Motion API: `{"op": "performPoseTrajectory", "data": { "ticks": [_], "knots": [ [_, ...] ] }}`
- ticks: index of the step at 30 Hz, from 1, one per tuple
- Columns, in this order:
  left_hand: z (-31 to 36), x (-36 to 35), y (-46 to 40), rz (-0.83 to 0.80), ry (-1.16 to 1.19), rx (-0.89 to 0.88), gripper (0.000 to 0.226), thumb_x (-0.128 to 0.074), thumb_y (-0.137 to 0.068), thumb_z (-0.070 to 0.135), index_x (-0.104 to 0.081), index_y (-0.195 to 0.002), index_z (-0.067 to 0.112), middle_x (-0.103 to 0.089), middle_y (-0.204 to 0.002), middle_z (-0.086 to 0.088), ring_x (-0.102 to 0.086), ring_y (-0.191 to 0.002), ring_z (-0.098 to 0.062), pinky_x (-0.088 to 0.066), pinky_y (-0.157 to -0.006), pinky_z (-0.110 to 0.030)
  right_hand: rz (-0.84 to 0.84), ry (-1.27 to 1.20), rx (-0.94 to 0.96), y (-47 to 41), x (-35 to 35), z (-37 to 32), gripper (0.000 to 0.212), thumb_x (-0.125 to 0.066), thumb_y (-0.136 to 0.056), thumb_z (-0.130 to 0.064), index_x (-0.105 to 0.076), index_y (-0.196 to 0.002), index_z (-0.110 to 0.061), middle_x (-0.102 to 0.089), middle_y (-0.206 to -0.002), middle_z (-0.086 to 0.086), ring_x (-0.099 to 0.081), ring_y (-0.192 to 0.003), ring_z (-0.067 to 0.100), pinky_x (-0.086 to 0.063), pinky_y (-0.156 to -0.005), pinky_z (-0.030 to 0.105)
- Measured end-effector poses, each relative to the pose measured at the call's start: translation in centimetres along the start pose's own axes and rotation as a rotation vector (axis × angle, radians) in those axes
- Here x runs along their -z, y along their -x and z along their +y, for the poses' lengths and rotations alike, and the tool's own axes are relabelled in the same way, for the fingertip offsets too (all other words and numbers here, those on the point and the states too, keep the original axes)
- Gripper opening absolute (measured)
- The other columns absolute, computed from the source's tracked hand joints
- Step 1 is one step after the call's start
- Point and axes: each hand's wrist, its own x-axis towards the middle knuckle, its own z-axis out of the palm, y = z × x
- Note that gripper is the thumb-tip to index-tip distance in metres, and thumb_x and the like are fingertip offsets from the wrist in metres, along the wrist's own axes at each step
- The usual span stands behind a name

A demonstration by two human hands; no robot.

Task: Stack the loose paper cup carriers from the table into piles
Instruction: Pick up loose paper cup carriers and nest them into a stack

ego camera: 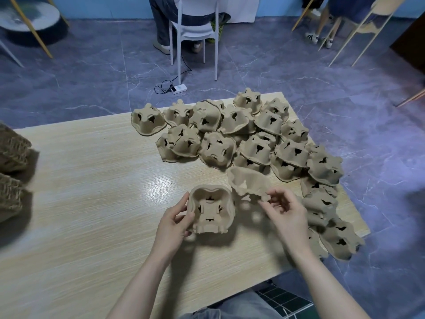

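My left hand (173, 223) grips a brown pulp cup carrier (210, 209) by its left edge, holding it just above the wooden table (96, 185) with its hollow side facing me. My right hand (284, 209) pinches the near rim of a second carrier (249, 181), tilted and lifted, right of the first one. The two held carriers are apart. Several loose carriers (257, 134) lie in a heap across the far and right part of the table, mostly upside down. Stacked carriers (11, 173) stand at the table's left edge, partly cut off by the frame.
The heap runs down the table's right edge to carriers (340, 242) overhanging the near right corner. A white chair (195, 31) with a seated person stands beyond the table. A power strip (178, 89) with cables lies on the grey tile floor.
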Motion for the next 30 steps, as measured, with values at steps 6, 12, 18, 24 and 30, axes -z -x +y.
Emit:
{"op": "performPoseTrajectory", "data": {
  "ticks": [6,12,18,24,30],
  "knots": [
    [0.0,-0.1,0.2,-0.034,-0.042,-0.035,0.055,-0.051,-0.098,-0.001,-0.042,-0.145,0.026,-0.050,-0.100,-0.004,-0.041,-0.069,-0.020,-0.034,-0.058,-0.029,-0.140,0.010,0.187,2.8,-2.5,-1.5,0.026,-0.072,-0.079,-0.008,-0.064,-0.091,-0.030,-0.065,-0.087,-0.016,-0.058,-0.074,0.004,-0.044,-0.061,0.014],
    [1.3,-0.1,0.7,-0.030,-0.066,-0.057,0.034,-0.043,-0.103,0.026,-0.046,-0.136,0.036,-0.055,-0.101,0.017,-0.055,-0.079,0.015,-0.045,-0.072,-0.008,-0.134,0.159,0.254,3.9,-4.3,0.0,0.021,-0.068,-0.080,-0.030,-0.058,-0.095,-0.042,-0.063,-0.088,-0.016,-0.060,-0.075,0.010,-0.042,-0.064,0.013],
    [1.9,-0.4,0.9,-0.043,-0.045,-0.050,0.028,-0.034,-0.105,0.033,-0.044,-0.128,0.044,-0.062,-0.086,0.034,-0.058,-0.076,0.023,-0.054,-0.087,-0.028,-0.209,0.278,0.273,4.9,-4.2,1.7,0.025,-0.075,-0.081,-0.031,-0.060,-0.101,-0.038,-0.061,-0.091,-0.020,-0.059,-0.075,0.010,-0.052,-0.068,0.032],
    [0.6,0.0,0.1,-0.040,-0.045,-0.016,0.043,-0.052,-0.099,0.032,-0.044,-0.142,0.038,-0.057,-0.123,0.004,-0.061,-0.076,0.003,-0.051,-0.063,-0.014,-0.135,0.306,0.222,4.9,-3.8,2.2,0.019,-0.070,-0.087,-0.030,-0.063,-0.106,-0.032,-0.055,-0.088,-0.013,-0.055,-0.073,0.011,-0.048,-0.066,0.029],
    [-0.2,0.3,-0.3,-0.052,-0.063,0.001,0.061,-0.063,-0.095,0.020,-0.038,-0.147,0.037,-0.054,-0.130,-0.005,-0.061,-0.068,0.000,-0.052,-0.063,-0.022,-0.279,0.181,-0.192,3.6,-4.1,3.1,0.051,-0.067,-0.089,-0.036,-0.046,-0.135,-0.040,-0.054,-0.122,-0.016,-0.059,-0.085,0.002,-0.052,-0.083,0.024]
  ]
}}
